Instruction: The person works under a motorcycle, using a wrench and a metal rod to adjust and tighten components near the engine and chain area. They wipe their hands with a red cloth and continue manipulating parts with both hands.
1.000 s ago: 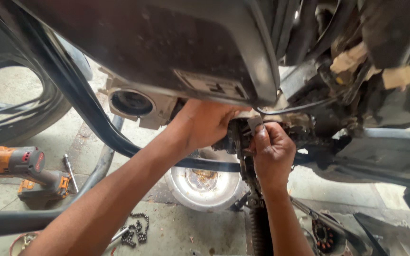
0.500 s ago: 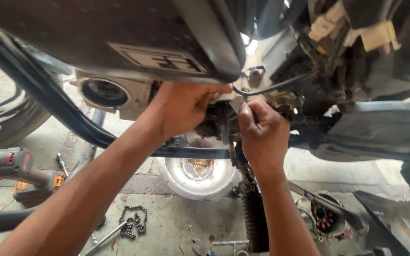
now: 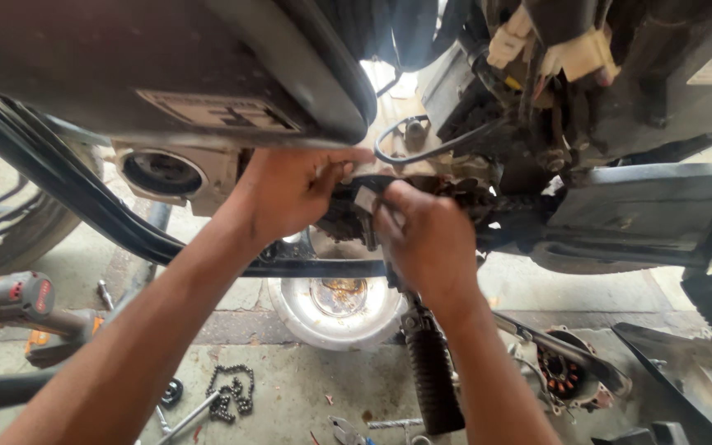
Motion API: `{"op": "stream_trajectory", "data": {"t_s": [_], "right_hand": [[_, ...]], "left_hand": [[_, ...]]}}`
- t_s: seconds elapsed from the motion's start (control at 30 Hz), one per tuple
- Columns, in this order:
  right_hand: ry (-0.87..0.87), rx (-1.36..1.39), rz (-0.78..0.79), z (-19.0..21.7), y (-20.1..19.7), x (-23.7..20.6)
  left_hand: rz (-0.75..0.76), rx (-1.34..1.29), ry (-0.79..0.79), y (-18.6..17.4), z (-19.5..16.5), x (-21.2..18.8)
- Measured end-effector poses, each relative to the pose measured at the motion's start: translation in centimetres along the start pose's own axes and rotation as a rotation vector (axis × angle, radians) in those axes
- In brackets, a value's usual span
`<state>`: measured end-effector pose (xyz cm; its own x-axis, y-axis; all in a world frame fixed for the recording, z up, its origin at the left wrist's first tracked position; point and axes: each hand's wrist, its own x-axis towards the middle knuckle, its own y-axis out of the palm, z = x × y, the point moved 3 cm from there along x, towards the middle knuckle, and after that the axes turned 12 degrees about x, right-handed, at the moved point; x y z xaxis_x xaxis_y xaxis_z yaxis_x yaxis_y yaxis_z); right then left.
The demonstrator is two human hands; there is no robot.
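Reaching up under a motorcycle frame, both hands work at the greasy engine area beneath the seat. Left hand [image 3: 294, 191] is pressed against the housing, fingers curled together on a dark part; whether it pinches anything cannot be told. Right hand [image 3: 422, 239] has its grip closed on a small pale tab [image 3: 366, 198] at the same spot, thumb and forefinger pinching it. The two hands sit just beside each other, fingertips nearly touching.

A black cable [image 3: 422, 152] loops directly above the hands. A round air intake [image 3: 161, 173] lies left of the left wrist. Cream connectors [image 3: 570, 53] hang at upper right.

Below, on the concrete floor [image 3: 290, 395]: a white bowl [image 3: 335, 305] with rusty residue, directly under the hands; a loose chain [image 3: 231, 391] near it; an orange power tool [image 3: 10, 301] at far left; a stator cover [image 3: 566, 375] at lower right. A black spring shock [image 3: 432, 375] stands beside the right forearm.
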<state>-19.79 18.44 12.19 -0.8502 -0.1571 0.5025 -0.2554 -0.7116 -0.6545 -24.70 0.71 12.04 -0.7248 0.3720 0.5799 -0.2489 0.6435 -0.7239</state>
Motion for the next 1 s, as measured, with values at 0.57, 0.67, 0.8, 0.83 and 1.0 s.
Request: {"op": "stream_trajectory", "data": {"t_s": [0.57,0.67,0.8,0.83,1.0], "right_hand": [[-0.207,0.784,-0.234,-4.2,2.5,-3.2],[-0.017,0.774,-0.427,-5.2,1.9,-3.3],[-0.004,0.997,-0.517,-5.3,1.5,-3.3],[-0.021,1.0,-0.518,-5.2,1.5,-3.3],[-0.049,1.032,-0.547,-5.0,1.6,-3.3]], "left_hand": [[0.09,-0.181,-0.082,-0.3,-1.1,-0.6],[-0.02,-0.172,-0.012,-0.4,-1.3,-0.7],[-0.064,-0.12,-0.029,-0.1,-1.2,-1.0],[-0.054,-0.13,-0.027,0.0,-1.2,-1.0],[-0.013,0.087,0.048,0.8,-1.2,-1.7]]}}
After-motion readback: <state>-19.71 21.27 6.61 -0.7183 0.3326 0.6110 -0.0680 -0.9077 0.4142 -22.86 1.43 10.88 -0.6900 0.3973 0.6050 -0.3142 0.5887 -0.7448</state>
